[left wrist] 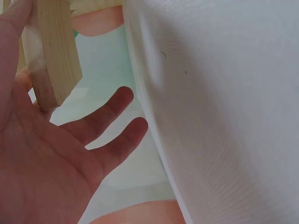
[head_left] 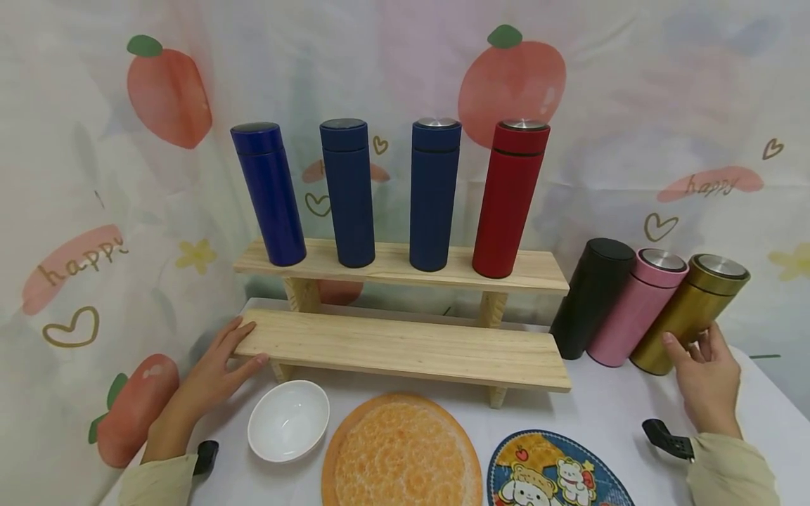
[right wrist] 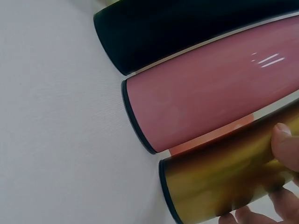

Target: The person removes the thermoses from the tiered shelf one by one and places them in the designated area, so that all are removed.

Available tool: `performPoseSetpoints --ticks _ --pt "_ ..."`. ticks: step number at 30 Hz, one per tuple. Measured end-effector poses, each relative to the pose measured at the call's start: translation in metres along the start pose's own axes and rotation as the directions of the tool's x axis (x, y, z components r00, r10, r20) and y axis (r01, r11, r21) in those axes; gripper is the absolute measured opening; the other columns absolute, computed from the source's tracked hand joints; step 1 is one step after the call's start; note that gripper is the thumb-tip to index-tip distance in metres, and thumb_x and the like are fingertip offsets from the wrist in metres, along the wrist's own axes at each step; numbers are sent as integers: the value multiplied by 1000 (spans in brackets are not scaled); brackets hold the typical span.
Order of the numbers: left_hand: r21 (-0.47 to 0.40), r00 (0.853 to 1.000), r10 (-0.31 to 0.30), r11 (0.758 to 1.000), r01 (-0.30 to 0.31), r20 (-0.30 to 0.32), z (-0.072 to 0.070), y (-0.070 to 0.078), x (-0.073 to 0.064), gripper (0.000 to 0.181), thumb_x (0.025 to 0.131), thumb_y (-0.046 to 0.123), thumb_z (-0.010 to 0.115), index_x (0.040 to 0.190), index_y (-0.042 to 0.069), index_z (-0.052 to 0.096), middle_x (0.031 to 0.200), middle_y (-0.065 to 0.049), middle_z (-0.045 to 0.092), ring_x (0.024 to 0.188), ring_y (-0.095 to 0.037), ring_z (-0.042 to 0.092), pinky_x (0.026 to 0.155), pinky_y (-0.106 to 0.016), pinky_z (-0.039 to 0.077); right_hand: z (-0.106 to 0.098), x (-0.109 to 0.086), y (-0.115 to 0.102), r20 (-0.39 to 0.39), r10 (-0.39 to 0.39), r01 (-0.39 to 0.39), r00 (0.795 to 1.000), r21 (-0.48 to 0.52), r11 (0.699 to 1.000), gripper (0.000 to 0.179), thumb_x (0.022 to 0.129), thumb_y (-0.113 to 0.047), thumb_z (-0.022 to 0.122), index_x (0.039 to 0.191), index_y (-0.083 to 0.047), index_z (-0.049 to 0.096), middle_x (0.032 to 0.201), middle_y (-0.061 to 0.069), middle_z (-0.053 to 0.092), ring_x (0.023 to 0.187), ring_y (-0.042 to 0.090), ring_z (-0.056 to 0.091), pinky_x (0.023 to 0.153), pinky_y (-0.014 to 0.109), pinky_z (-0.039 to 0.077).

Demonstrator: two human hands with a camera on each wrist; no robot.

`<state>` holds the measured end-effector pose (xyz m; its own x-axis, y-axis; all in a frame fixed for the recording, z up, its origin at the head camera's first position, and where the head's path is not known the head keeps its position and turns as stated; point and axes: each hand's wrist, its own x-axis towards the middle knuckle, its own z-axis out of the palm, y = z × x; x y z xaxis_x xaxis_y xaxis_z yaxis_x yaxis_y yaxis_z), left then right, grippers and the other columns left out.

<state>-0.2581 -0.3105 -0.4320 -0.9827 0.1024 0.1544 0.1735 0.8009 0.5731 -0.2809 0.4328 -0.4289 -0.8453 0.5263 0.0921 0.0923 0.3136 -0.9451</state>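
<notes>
My right hand [head_left: 711, 379] grips the lower part of a gold thermos [head_left: 692, 309], thumb on one side and fingers on the other. The thermos [right wrist: 224, 182] is close beside a pink thermos [head_left: 639, 302], with a black thermos [head_left: 595, 295] left of that. My left hand [head_left: 215, 372] holds the left end of the lower board of a two-tier wooden shelf [head_left: 405, 348], thumb at the front edge. Two fingers [left wrist: 124, 142] of that hand stick out straight below the board [left wrist: 51, 51] in the left wrist view.
On the upper board stand a glossy blue thermos [head_left: 268, 197], two matte navy thermoses [head_left: 348, 197] [head_left: 435, 197] and a red thermos [head_left: 511, 204]. In front are a white bowl [head_left: 288, 422], a round orange-brown mat [head_left: 401, 457] and a cartoon mat [head_left: 557, 471]. A patterned curtain [head_left: 633, 91] hangs behind.
</notes>
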Motion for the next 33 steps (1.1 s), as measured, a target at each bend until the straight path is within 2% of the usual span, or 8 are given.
performPoseSetpoints --ticks 6,11,17,23,25,28,33 --pt "13 1000 -3 1000 3 7 0 0 1 84 103 47 70 165 6 32 173 -29 14 150 -62 25 110 -82 29 -1 -5 -7 21 15 -16 1000 55 998 85 110 -34 56 172 -33 -2 177 3 -3 162 26 -2 126 39 12" --pt "-1 1000 -5 1000 5 7 0 -1 -1 84 104 48 69 166 6 32 174 -28 13 151 -61 24 111 -83 28 -2 -12 -21 -20 31 -30 999 71 997 88 110 -36 51 171 -23 -11 178 6 -10 162 26 -4 127 40 11" --pt "3 1000 -1 1000 1 9 -1 -1 -1 84 103 47 69 166 7 31 173 -29 13 150 -62 24 109 -83 29 -1 -19 -46 -132 63 -42 989 158 987 79 109 -32 48 173 -26 3 178 -6 1 162 14 3 127 32 11" --pt "0 1000 -10 1000 10 18 0 -1 0 85 103 48 69 166 6 30 173 -30 12 151 -62 23 110 -82 28 0 -31 -68 -195 55 -4 979 249 969 73 108 -26 51 173 -26 17 177 -10 13 161 10 13 124 25 15" --pt "-2 1000 -11 1000 11 18 0 -1 1 86 103 48 69 166 6 30 173 -30 12 151 -62 23 110 -82 28 -1 -37 -75 -210 32 33 977 297 954 71 108 -23 51 172 -24 21 176 -10 17 161 9 15 123 22 16" --pt "1 1000 -12 1000 12 19 0 -1 2 86 103 49 69 166 6 30 173 -30 11 150 -62 23 110 -82 28 -1 -47 -87 -253 -23 121 967 382 916 66 107 -15 51 170 -20 30 175 -7 24 159 9 22 119 16 20" --pt "5 1000 -5 1000 5 14 -1 1 2 86 103 49 69 166 6 30 173 -30 12 150 -63 24 109 -82 29 1 -58 -106 -355 -115 286 928 475 832 60 104 -6 53 163 -12 46 169 2 42 153 11 38 116 13 28"
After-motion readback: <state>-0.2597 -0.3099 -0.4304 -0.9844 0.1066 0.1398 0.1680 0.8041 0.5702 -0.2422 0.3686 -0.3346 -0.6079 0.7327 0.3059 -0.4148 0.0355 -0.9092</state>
